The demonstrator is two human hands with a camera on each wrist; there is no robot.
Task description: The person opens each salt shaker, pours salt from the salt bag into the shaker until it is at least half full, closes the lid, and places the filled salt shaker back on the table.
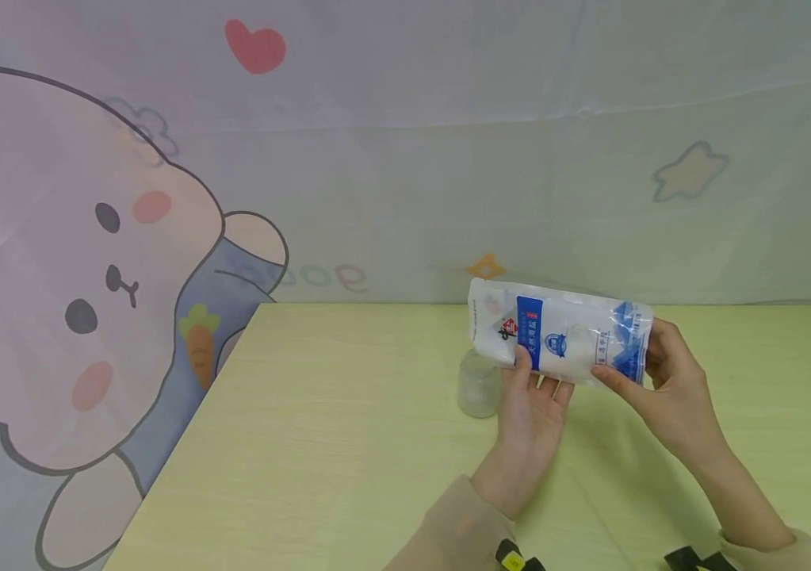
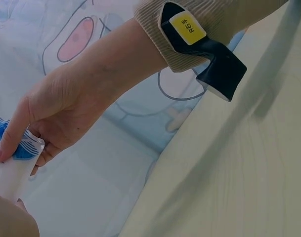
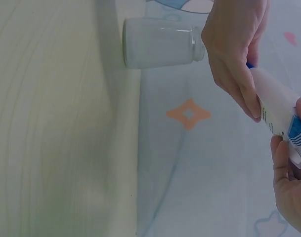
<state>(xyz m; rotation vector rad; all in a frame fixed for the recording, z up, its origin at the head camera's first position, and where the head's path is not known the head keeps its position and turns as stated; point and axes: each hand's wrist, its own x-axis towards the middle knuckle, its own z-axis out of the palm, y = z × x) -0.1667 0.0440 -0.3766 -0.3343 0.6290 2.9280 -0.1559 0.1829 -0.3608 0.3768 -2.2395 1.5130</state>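
Note:
Both hands hold a white and blue bag of salt above the table, its long side nearly level. My left hand supports it from below, thumb on the front and fingers behind. The bag's right end is pinched by my right hand, with the thumb in front and the fingers behind. A clear glass jar stands upright on the table, just left of my left hand. Its mouth is hidden behind the bag in the head view; the right wrist view shows the neck of the jar beside the left hand.
The pale wooden table reaches back to a printed curtain with a cartoon animal on its left side. A black strap with a yellow label circles the right sleeve.

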